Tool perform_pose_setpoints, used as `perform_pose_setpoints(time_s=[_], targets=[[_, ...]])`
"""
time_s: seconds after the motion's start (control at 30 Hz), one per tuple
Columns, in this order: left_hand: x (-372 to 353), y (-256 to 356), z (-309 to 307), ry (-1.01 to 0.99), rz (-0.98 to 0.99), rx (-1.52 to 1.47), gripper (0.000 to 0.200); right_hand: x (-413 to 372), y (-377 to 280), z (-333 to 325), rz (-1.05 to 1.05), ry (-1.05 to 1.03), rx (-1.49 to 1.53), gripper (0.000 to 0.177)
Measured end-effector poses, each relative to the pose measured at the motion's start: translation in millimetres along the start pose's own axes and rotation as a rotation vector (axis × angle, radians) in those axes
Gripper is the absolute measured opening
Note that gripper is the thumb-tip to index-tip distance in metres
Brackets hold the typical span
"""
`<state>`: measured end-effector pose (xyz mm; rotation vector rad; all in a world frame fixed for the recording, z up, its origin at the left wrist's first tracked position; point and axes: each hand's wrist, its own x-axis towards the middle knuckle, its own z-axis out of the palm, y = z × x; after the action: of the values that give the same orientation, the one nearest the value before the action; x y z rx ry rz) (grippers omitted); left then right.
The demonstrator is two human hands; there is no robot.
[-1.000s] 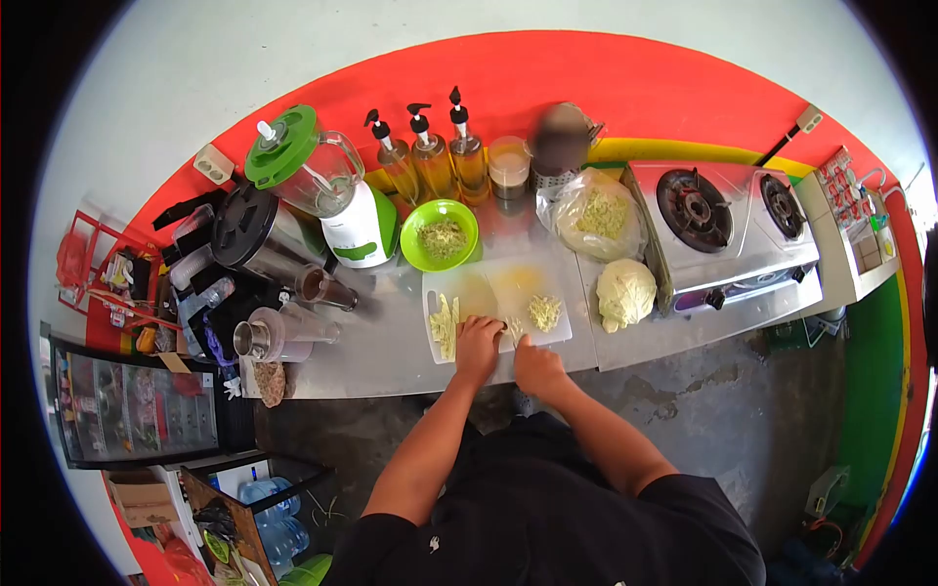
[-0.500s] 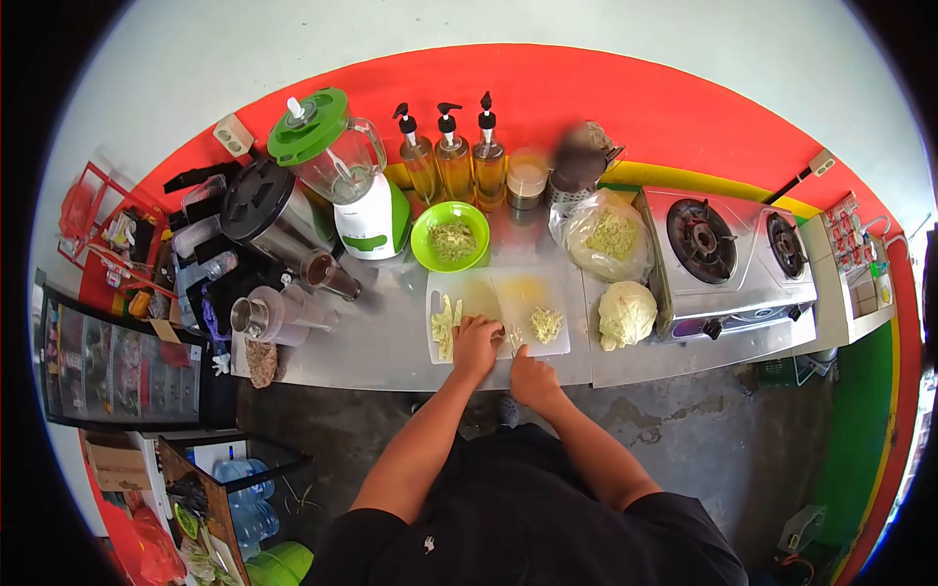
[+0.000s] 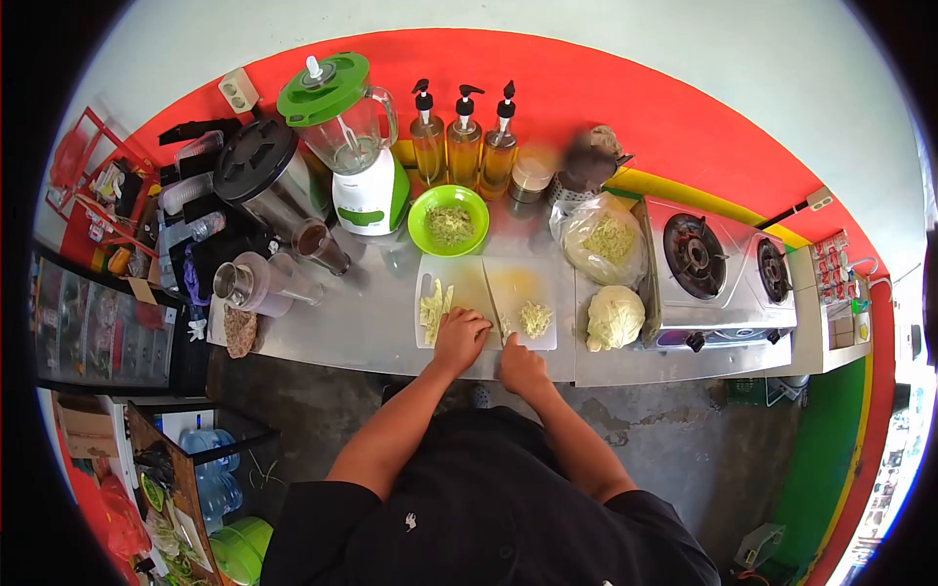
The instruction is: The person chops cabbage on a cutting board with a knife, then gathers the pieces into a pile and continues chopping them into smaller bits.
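A white cutting board [image 3: 537, 278] lies near the counter's front edge. My right hand [image 3: 524, 367] is closed round the handle of a knife [image 3: 494, 295], whose blade points away from me across the board. Left of the blade, my left hand [image 3: 461, 339] presses down with curled fingers on cabbage, mostly hidden beneath them. Pale cabbage strips [image 3: 433, 311] lie at the board's left side. A small heap of shredded cabbage [image 3: 534, 318] sits right of the blade. Behind the board stands a green bowl [image 3: 419, 232] holding more shreds.
A whole cabbage [image 3: 616, 317] and a plastic bag of shreds [image 3: 608, 241] are to the right, beside a two-burner gas stove [image 3: 718, 303]. A blender [image 3: 363, 200], pump bottles [image 3: 462, 151], a metal container [image 3: 269, 186] and a steel-topped shaker [image 3: 252, 283] line the back and left.
The whole view has shifted as my head moved. The knife blade shows more clearly now, standing between my left hand and the shredded heap. Both hands stay at the board.
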<state>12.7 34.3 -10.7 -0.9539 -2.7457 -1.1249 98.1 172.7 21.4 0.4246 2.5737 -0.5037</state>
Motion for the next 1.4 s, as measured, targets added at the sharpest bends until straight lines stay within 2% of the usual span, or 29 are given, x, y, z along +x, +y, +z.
perform_pose_setpoints(time_s=[0.2,0.27,0.4,0.47,0.6,0.7,0.77,0.9,1.1,1.2,1.4], targets=[[4,-6,0,-0.048,0.004,0.002,0.012,-10,-6,-18,-0.001,-0.054,-0.025,0.041],[4,-7,0,-0.068,-0.021,-0.027,0.012,-9,-9,-12,-0.020,-0.067,-0.053,0.036],[7,-11,0,-0.114,-0.018,-0.097,0.012,-4,-8,-26,-0.029,-0.069,-0.003,0.039],[7,-9,-1,-0.076,0.017,-0.104,0.012,-11,-12,-38,-0.043,-0.139,-0.065,0.037],[12,-9,-2,-0.083,0.044,-0.088,0.012,-1,-10,-20,-0.030,-0.053,-0.081,0.036],[8,-9,-2,-0.086,0.013,-0.138,0.014,5,-10,-23,-0.053,-0.071,-0.043,0.036],[10,-5,-4,-0.099,-0.092,-0.231,0.013,4,-10,-26,-0.027,-0.049,-0.043,0.037],[10,-5,-3,-0.102,-0.037,-0.140,0.013,-13,-15,-30,-0.028,-0.093,-0.090,0.036],[8,-2,-6,-0.135,0.010,-0.038,0.010,5,-9,-17,-0.048,0.007,-0.043,0.036],[9,-3,-10,-0.151,0.075,-0.021,0.010,-3,-9,-21,-0.068,0.018,-0.132,0.040],[4,-1,-11,-0.149,0.107,0.027,0.010,-2,-13,-6,-0.043,0.070,-0.073,0.035]])
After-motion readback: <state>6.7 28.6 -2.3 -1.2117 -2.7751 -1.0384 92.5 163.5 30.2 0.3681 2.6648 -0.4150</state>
